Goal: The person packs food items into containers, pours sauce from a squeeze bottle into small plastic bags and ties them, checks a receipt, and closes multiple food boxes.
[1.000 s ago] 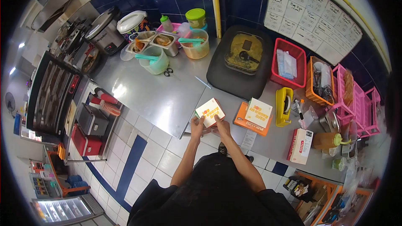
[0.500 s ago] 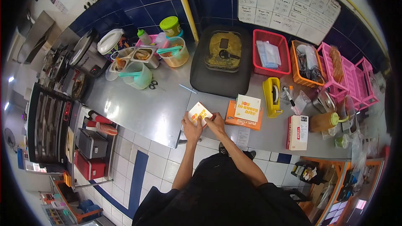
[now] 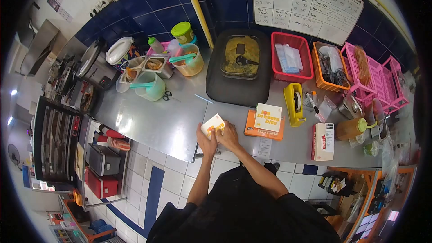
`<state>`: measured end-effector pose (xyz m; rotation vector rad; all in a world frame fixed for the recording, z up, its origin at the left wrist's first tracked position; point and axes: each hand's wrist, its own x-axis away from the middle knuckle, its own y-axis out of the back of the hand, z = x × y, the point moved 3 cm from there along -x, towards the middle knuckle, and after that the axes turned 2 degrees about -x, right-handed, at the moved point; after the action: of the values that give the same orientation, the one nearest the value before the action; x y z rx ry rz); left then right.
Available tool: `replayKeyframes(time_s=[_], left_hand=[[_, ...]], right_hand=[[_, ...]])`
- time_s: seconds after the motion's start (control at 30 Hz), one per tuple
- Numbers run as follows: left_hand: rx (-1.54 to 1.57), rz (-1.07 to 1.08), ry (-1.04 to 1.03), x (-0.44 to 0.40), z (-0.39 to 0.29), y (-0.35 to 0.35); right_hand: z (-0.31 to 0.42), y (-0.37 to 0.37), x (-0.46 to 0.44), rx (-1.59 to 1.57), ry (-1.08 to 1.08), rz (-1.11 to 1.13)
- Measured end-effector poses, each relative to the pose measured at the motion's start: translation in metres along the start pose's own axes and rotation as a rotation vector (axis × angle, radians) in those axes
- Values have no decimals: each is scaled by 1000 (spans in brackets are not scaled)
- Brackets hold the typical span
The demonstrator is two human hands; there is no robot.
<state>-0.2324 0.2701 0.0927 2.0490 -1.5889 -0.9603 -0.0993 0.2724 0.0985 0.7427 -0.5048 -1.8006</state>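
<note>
Above the table's front edge I hold a small white box [image 3: 213, 123] with orange and yellow lettering. My left hand [image 3: 205, 141] grips its left and lower side, fingers wrapped round it. My right hand [image 3: 229, 135] is closed at the box's right side, its fingers pressed over the top and covering part of the print. To the right, a similar white box [image 3: 268, 117] reading "joy in every bite" lies on an orange box [image 3: 252, 128]. A printed paper slip [image 3: 264, 147] hangs over the front edge below them.
A steel table [image 3: 148, 121] spans the view. Behind the boxes stands a black case [image 3: 215, 91] bearing a tub of yellow-green food [image 3: 240, 47]. A yellow tape dispenser [image 3: 294, 105], red basket [image 3: 292, 77] and orange basket [image 3: 332, 84] stand right; scissors [image 3: 168, 95] and green-handled containers [image 3: 150, 91] left.
My right hand has moved further over the box, its fingers now covering more of the lettering. The box sits slightly lower against my hands. The whole view has shifted a little.
</note>
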Motion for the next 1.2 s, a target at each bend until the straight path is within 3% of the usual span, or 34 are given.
replayKeyframes(time_s=[0.03, 0.07, 0.13, 0.3, 0.37, 0.43, 0.53, 0.63, 0.8, 0.87, 1.0, 1.07, 1.1, 1.2], left_hand=[[2, -2, -11, 1, -1, 1], [239, -27, 127, 2, 2, 2], [594, -19, 310, 3, -10, 6], [423, 131, 139, -4, -78, 61], [608, 244, 238, -3, -112, 76], [710, 373, 303, 2, -151, 86], [725, 415, 196, 20, -193, 83], [799, 465, 153, 31, -238, 82], [1015, 538, -16, 68, -280, 26], [701, 705, -135, 82, -311, -12], [713, 616, -83, 106, -334, -118], [501, 378, 41, 99, -345, -148], [487, 362, 39, 101, -330, -178], [175, 6, -90, 101, -295, -239]], right_hand=[[0, 1, -10, -96, -142, 206], [2, 3, -17, -193, -285, 409], [9, 9, -11, -244, -276, 343], [28, 65, 3, -497, -415, 329], [32, 91, 11, -607, -165, 161], [27, 122, 15, -642, -200, 214], [46, 201, 18, -902, -309, 300], [43, 246, 30, -1070, -330, 220], [-7, 313, 60, -850, -391, -7], [-47, 336, 89, -1011, -711, -155], [-159, 375, 169, -886, -799, -547], [-177, 411, 194, -987, -888, -609], [-189, 424, 204, -1003, -884, -593], [-219, 463, 219, -1010, -863, -705]])
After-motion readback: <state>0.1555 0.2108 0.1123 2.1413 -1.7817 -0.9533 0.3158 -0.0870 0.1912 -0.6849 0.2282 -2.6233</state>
